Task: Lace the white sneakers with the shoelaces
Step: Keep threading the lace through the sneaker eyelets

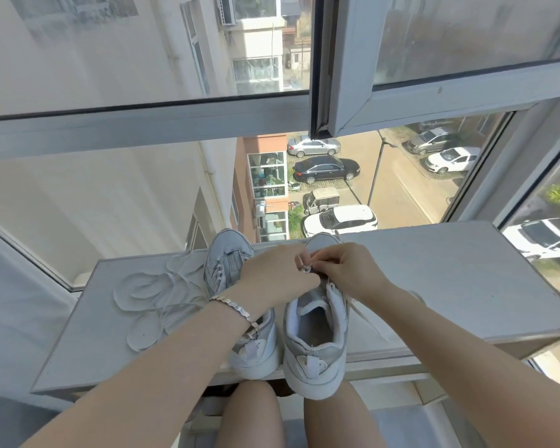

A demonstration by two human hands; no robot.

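White spare shoelace [149, 295] lies coiled well left of the grip, loose on the windowsill [450, 286]; left sneaker [227, 263] stands just left of it. Left hand [272, 276] curls on the eyelet edge of the right sneaker [314, 334], and right hand [346, 270] pinches the shoelace [361, 313] there, tip hidden by fingers. Risks: tip misses or skips an eyelet; slack tail right of grip snags under the wrist; heel overhangs sill edge, so a hard tug prob. pulls the shoe off.

Left hand [272, 274], right hand [348, 270] pinching shoelace [359, 310] over sneaker [316, 354]
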